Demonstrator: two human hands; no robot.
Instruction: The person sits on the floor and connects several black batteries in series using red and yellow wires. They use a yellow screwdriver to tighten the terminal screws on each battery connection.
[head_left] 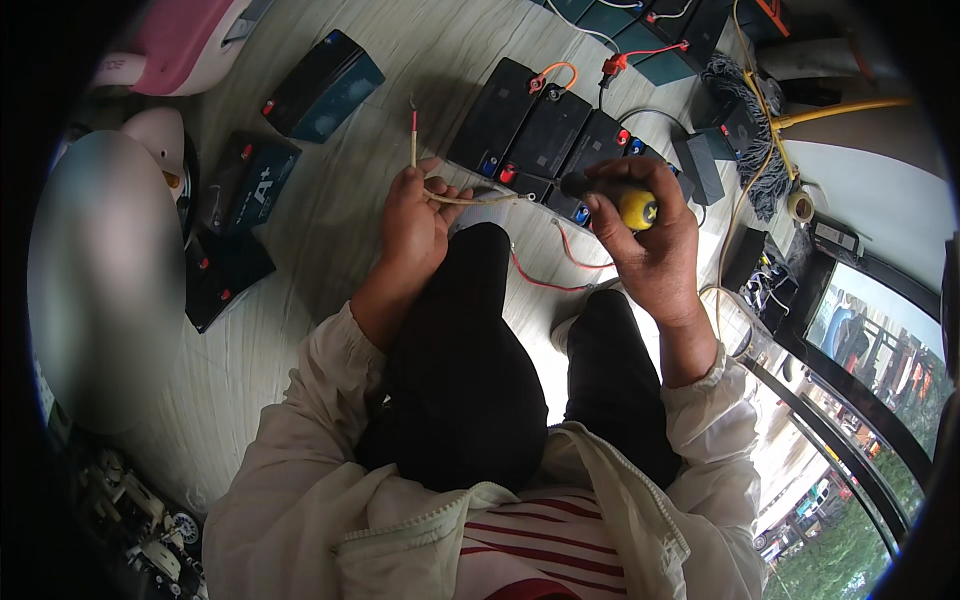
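Note:
My left hand (415, 222) pinches a thin pale wire (413, 140) whose red-tipped end sticks upward; the wire bends right toward my other hand. My right hand (650, 235) grips a screwdriver with a yellow and black handle (630, 203), its dark front end pointing left toward the wire. Both hands hover above my knees in black trousers. Just beyond them on the floor lies a row of black batteries (545, 130) with red and blue terminals and an orange wire loop (556, 72).
Loose black batteries (325, 85) lie on the wooden floor at left, by a pink and white vehicle body (180, 40). Red wires (545, 280) trail near my feet. A mop (750, 110) with a yellow handle, a tape roll (800, 206) and a glass door are at right.

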